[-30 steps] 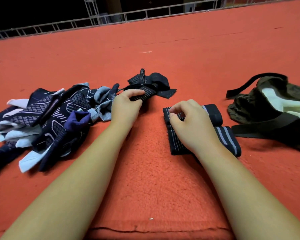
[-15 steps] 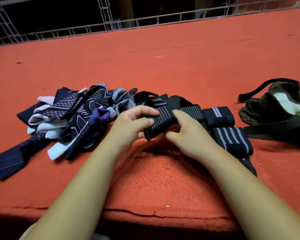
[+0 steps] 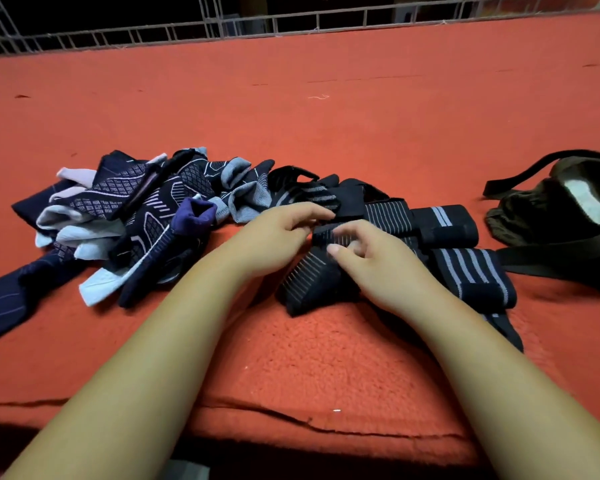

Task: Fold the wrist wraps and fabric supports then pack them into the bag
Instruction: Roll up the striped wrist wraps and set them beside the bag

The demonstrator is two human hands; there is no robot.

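A black wrist wrap with thin grey stripes [image 3: 312,282] lies on the red cloth in front of me. My left hand [image 3: 278,233] and my right hand [image 3: 368,258] both hold its upper part with curled fingers. Two folded striped wraps [image 3: 445,225] [image 3: 471,275] lie just to the right of my right hand. A pile of navy, grey and white fabric supports [image 3: 125,223] sits to the left. The olive bag [image 3: 561,209] lies open at the far right, with something white inside.
The red cloth [image 3: 326,126] covers the whole surface and ends at a near edge close to my body. The bag's black strap [image 3: 548,261] runs along the cloth below the bag. A metal railing [image 3: 291,26] borders the far side.
My left hand drew the black wrap from the pile toward the middle, and my right hand left the folded wraps to join it. The wrap now lies lower on the cloth.
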